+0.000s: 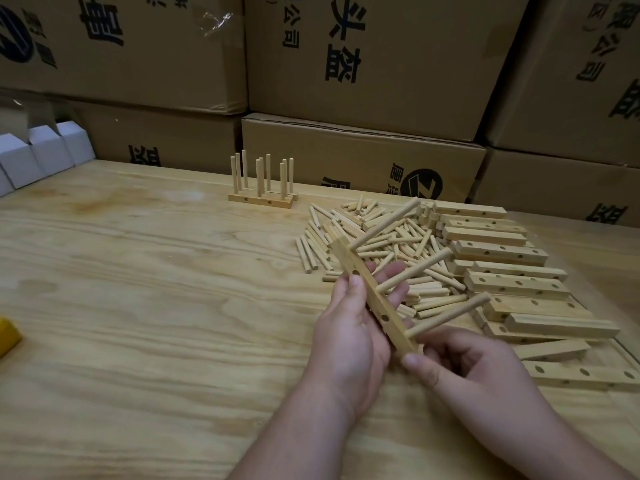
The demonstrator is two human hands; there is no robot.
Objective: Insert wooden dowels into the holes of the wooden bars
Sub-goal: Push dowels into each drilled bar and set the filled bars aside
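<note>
Both hands hold one wooden bar tilted on its side above the table. Three dowels stick out of it toward the upper right: a top dowel, a middle dowel and a bottom dowel. My left hand grips the bar's middle, thumb on its side face. My right hand pinches the bar's near end. A pile of loose dowels lies behind the hands. Empty bars with holes are stacked to the right.
Finished bars with upright dowels stand at the table's far middle. Cardboard boxes wall off the back. White folded cartons sit at far left, and a yellow object at the left edge. The wooden tabletop stretches left of the hands.
</note>
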